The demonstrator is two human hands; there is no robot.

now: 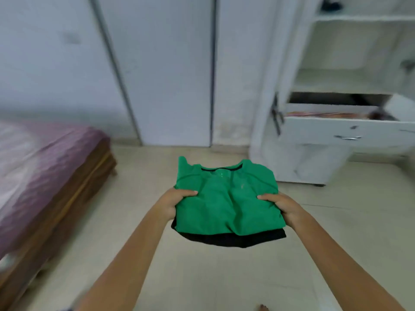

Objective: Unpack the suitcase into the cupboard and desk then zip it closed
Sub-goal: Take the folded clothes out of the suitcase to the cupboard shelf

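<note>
A folded green shirt (226,198) with a black neckline lies on top of a folded black garment (229,240), and I carry the small stack in front of me above the floor. My left hand (174,202) grips the stack's left edge, thumb on top. My right hand (283,206) grips the right edge the same way. The white cupboard (267,86) stands open at the upper right, with bare shelves and a pulled-out drawer (350,129) holding some items. The suitcase is out of view.
A bed (45,167) with a purple cover and wooden frame fills the left side. White closed doors (170,75) stand straight ahead. Pale floor tiles (213,277) lie between the bed and the cupboard. A dark object (331,5) sits on the top shelf.
</note>
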